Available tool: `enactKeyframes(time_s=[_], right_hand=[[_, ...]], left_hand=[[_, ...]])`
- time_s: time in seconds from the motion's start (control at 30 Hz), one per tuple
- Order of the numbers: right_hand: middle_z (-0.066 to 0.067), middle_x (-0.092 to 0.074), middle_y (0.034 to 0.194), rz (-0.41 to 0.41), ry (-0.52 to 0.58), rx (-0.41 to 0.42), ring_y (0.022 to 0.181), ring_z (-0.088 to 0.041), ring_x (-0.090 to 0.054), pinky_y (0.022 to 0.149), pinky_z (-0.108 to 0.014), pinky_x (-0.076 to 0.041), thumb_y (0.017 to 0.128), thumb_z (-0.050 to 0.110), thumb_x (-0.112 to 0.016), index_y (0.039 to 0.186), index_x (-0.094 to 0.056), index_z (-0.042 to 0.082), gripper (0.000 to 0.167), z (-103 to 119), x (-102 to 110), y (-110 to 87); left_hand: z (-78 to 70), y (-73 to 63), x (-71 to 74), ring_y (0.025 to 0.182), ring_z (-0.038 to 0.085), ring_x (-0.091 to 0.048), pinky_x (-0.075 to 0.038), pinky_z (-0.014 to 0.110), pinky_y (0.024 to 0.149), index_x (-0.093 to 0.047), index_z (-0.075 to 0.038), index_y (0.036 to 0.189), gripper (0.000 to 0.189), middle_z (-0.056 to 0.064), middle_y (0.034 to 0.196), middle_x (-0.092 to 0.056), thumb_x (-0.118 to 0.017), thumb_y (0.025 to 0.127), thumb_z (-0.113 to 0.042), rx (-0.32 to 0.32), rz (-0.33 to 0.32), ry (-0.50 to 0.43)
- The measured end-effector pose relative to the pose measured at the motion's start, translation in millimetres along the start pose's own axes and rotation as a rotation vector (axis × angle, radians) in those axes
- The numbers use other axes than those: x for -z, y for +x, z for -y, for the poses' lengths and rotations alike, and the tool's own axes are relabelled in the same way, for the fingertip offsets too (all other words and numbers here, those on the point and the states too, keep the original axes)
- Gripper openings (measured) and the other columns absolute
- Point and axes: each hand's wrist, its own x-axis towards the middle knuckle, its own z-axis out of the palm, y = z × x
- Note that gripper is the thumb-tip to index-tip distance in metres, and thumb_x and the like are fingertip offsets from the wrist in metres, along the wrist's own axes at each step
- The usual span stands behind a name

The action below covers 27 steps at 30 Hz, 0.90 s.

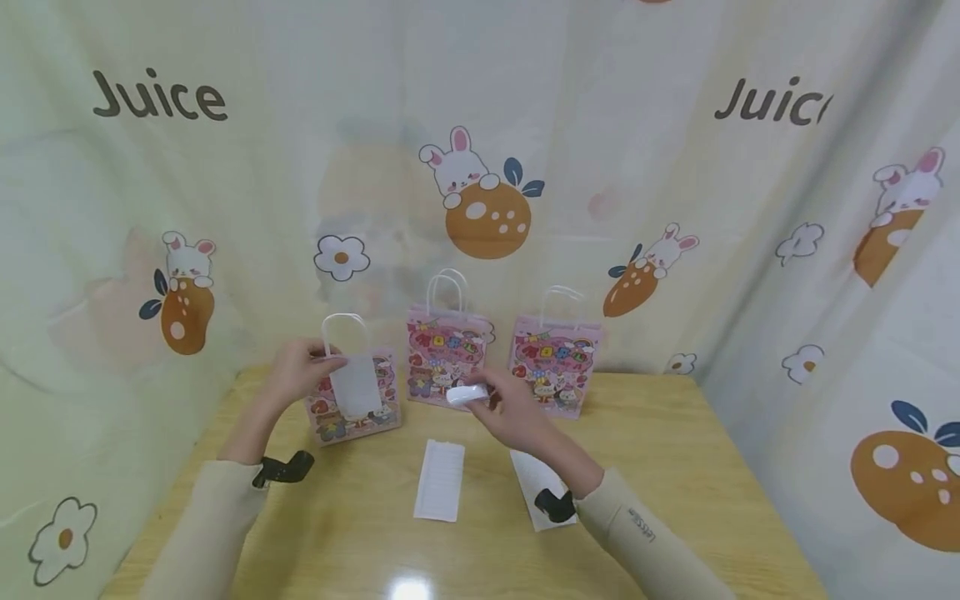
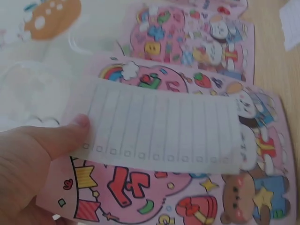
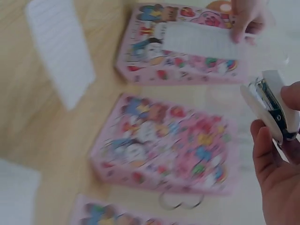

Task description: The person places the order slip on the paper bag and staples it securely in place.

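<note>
At the left, my left hand pinches a lined white paper slip at the top edge of a pink cartoon paper bag. The slip lies over the bag's front; in the left wrist view the checklist slip shows a row of small boxes, with the thumb on one end. My right hand grips a small white stapler in front of the middle bag, apart from the left bag. In the right wrist view, the stapler's jaws stand apart with nothing visible between them.
A middle pink bag and a right pink bag stand upright at the back by the printed curtain. Two more paper slips lie on the wooden table: one slip centrally, another slip partly under the right forearm.
</note>
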Motion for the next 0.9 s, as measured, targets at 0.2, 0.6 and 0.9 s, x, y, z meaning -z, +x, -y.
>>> enactKeyframes(time_s=[0.2,0.6,0.9], right_hand=[[-0.002,-0.066,0.099,0.003,0.033,-0.175,0.079,-0.012,-0.057,0.066,-0.026,-0.051,0.090,0.011,-0.071,0.110,-0.064,0.005,0.022,-26,10,-39.0],[-0.004,-0.067,0.098,-0.226,-0.015,-0.365,0.089,-0.021,-0.060,0.071,-0.030,-0.050,0.084,0.004,-0.076,0.104,-0.066,0.005,0.023,-78,35,-100.7],[-0.011,-0.068,0.094,-0.330,-0.049,-0.482,0.085,-0.019,-0.061,0.067,-0.022,-0.051,0.082,0.000,-0.076,0.102,-0.066,-0.004,0.023,-106,52,-124.4]], left_hand=[[23.3,18.8,11.5,0.082,0.027,-0.066,-0.055,0.036,0.066,-0.072,0.002,0.095,0.022,0.016,0.093,-0.071,-0.071,0.091,-0.020,0.030,0.007,0.014],[32.7,59.1,14.3,0.075,0.024,-0.061,-0.051,0.033,0.063,-0.072,0.003,0.093,0.023,0.014,0.087,-0.071,-0.073,0.090,-0.020,-0.010,0.006,0.008],[41.9,69.6,10.5,0.088,0.031,-0.065,-0.054,0.042,0.074,-0.070,0.005,0.104,0.029,0.020,0.099,-0.070,-0.072,0.090,-0.019,0.028,0.038,-0.018]])
